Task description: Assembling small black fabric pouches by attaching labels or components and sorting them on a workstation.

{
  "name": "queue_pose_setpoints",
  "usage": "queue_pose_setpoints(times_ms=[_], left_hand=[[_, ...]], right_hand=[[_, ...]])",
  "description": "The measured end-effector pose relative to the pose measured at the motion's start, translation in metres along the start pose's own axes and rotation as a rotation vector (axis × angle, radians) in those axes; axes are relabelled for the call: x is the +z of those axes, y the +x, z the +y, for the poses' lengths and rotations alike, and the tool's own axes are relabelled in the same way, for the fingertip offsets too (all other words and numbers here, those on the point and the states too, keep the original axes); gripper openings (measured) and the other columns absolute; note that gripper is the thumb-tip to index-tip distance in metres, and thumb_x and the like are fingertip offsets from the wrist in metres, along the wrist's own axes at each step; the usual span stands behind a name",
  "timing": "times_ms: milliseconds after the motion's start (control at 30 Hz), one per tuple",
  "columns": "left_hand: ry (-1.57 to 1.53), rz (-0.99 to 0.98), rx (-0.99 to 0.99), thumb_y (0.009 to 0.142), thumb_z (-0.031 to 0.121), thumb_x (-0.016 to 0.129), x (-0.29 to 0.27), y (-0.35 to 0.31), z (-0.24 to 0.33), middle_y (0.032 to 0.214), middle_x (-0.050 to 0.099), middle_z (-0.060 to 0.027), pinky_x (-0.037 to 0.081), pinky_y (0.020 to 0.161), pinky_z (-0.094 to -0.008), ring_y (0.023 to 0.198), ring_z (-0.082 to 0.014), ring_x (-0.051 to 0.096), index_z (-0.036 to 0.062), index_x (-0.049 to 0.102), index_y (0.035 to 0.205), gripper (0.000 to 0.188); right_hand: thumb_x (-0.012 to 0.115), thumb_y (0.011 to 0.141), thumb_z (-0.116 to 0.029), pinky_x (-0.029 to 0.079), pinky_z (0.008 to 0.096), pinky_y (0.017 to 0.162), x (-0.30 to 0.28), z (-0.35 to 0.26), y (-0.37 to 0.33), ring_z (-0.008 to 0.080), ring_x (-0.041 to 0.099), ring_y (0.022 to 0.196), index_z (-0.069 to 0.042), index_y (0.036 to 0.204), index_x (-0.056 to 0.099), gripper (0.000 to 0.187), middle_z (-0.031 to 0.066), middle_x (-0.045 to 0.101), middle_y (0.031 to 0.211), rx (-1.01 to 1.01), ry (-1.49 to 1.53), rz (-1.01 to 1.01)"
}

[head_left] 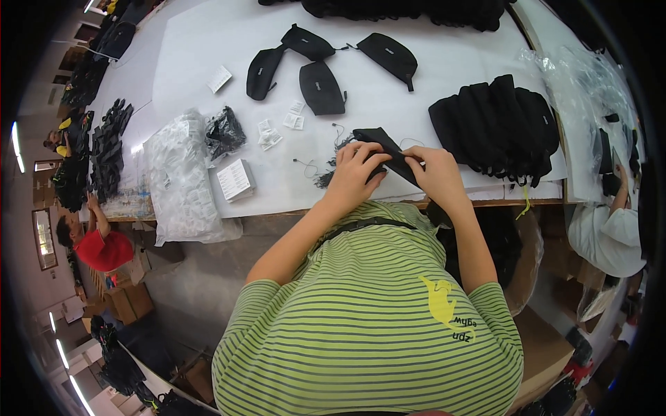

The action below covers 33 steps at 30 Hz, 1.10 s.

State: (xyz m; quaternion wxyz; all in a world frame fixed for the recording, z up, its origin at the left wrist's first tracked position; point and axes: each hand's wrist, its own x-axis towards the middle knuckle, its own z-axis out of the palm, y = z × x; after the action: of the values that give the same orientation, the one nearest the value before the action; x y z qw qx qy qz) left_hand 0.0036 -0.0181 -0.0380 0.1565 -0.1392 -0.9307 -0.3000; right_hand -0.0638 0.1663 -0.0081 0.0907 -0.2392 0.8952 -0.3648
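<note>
A black zippered pouch (pixel 383 143) is held between my hands at the table's near edge. My left hand (pixel 356 171) grips its left side with bent fingers. At the pouch's right end, my right hand (pixel 436 175) pinches the fabric edge; a thin dark string (pixel 413 141) loops up beside these fingers. Just left of my left hand lies a tangle of black tag strings (pixel 324 180), partly hidden by the hand. Farther off, several black pouches lie flat, among them an upright one (pixel 322 89) and a slanted one (pixel 387 57).
A row of black pouches (pixel 496 128) stands at right, near clear plastic bags (pixel 586 83). On the left are a plastic bag of white items (pixel 182 182), a stack of printed cards (pixel 236 180), a dark bundle (pixel 225 132) and small white packets (pixel 269 134). Other people work at both sides.
</note>
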Motion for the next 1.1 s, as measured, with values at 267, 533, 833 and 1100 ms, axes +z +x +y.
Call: queue_pose_setpoints(times_ms=[267, 533, 833, 1100], left_hand=[[0.000, 0.013, 0.179, 0.068, 0.012, 0.074, -0.022, 0.007, 0.003, 0.095, 0.059, -0.0026, 0.040, 0.086, -0.0375, 0.097, -0.0234, 0.054, 0.0098, 0.064, 0.093, 0.027], [-0.023, 0.044, 0.269, 0.064, 0.003, 0.071, -0.032, 0.002, 0.007, 0.088, 0.061, -0.0057, 0.046, 0.076, -0.0353, 0.087, -0.0243, 0.058, 0.0020, 0.063, 0.084, 0.021], [-0.278, 0.026, -0.300, 0.072, 0.005, 0.072, -0.067, -0.010, 0.004, 0.079, 0.061, -0.0102, 0.047, 0.066, -0.0323, 0.073, -0.0267, 0.060, 0.0017, 0.062, 0.085, 0.016], [-0.668, -0.213, -0.750, 0.078, 0.019, 0.072, -0.077, -0.031, -0.020, 0.076, 0.063, -0.0085, 0.044, 0.065, -0.0268, 0.068, -0.0135, 0.056, -0.0028, 0.060, 0.089, 0.027]], right_hand=[[0.061, 0.084, -0.007, 0.052, 0.0294, 0.060, -0.023, -0.032, -0.016, 0.0258, 0.065, 0.064, -0.001, 0.096, 0.067, 0.015, 0.0147, 0.067, 0.079, -0.004, 0.103, 0.050], [0.060, 0.085, -0.006, 0.051, 0.0279, 0.064, -0.019, -0.040, -0.019, 0.0208, 0.065, 0.071, 0.000, 0.096, 0.067, 0.014, 0.0118, 0.068, 0.083, -0.014, 0.233, -0.033], [0.069, 0.083, -0.036, 0.038, 0.0324, 0.099, -0.011, 0.028, -0.037, 0.0212, 0.053, 0.115, 0.001, 0.126, 0.051, 0.059, 0.0116, 0.059, 0.117, 0.027, 0.695, -0.254], [0.066, 0.087, -0.026, 0.037, 0.0216, 0.053, 0.000, 0.033, -0.043, 0.0033, 0.048, 0.060, 0.000, 0.088, 0.068, 0.026, -0.0018, 0.060, 0.072, 0.284, 0.662, -0.281]])
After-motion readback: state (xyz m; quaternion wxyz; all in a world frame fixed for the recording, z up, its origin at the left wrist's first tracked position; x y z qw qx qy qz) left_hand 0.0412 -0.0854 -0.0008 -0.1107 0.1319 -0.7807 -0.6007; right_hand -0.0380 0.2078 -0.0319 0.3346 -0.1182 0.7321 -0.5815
